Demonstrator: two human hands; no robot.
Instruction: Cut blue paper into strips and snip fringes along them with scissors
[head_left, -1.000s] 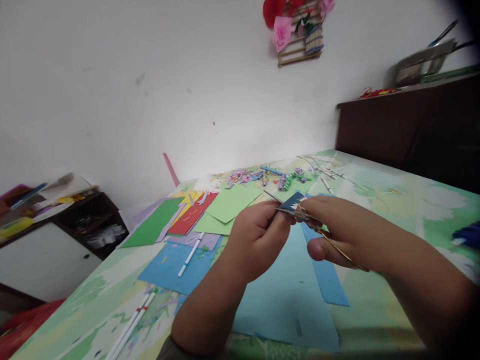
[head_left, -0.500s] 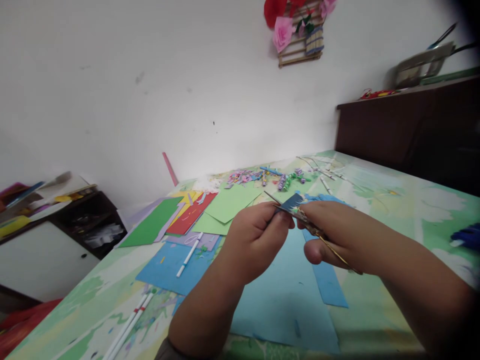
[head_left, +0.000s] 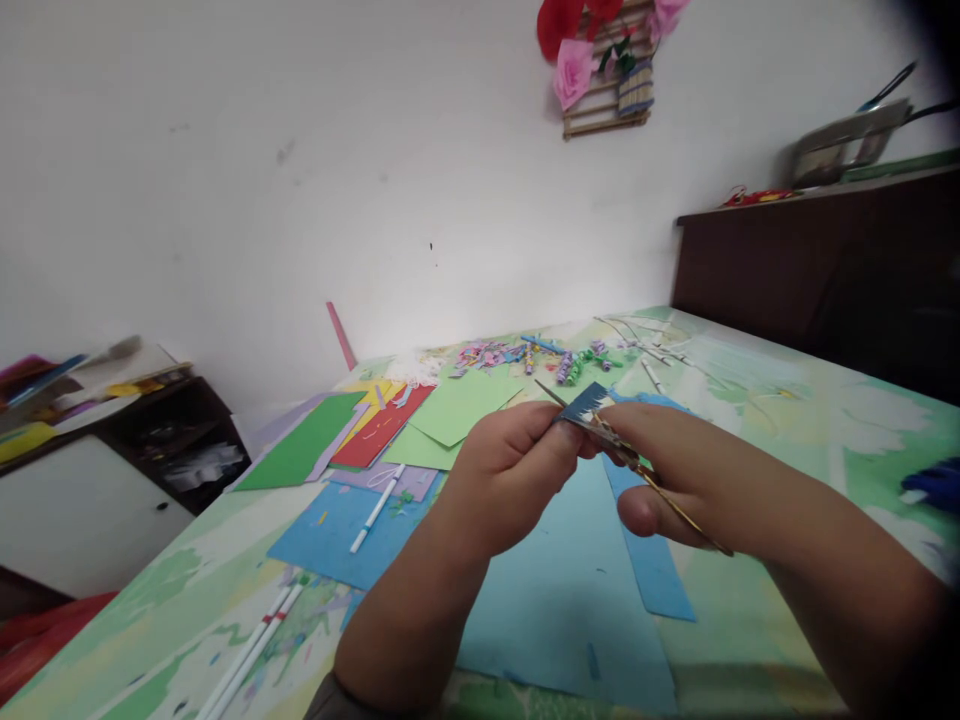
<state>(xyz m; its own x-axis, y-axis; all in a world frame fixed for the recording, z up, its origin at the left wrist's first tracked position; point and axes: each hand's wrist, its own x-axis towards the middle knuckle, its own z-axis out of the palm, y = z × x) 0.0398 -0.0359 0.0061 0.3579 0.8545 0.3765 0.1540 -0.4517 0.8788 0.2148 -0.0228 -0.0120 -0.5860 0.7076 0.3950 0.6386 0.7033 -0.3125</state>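
Above the middle of the table, my left hand (head_left: 517, 470) pinches a small dark blue paper piece (head_left: 589, 400) with a jagged, fringed edge. My right hand (head_left: 667, 460) grips a pair of gold-handled scissors (head_left: 637, 465), its thumb and fingers about the handles. The blades are parted and lie across the blue paper, close to my left fingertips. Part of the handles is hidden by my right hand. Beneath both hands lies a light blue sheet (head_left: 562, 600), with a darker blue paper strip (head_left: 652, 560) along its right side.
Colored sheets spread left: green (head_left: 307, 440), red (head_left: 382, 430), light green (head_left: 457, 405) and blue (head_left: 322, 530). A white marker (head_left: 375, 510) lies on the blue one. Curled paper pieces (head_left: 570, 365) and scraps sit at the back. White sticks (head_left: 255, 640) lie front left.
The hands, scissors and blue paper have shifted very slightly right relative to the table. The scissors remain across the paper. The camera view has tilted a little.
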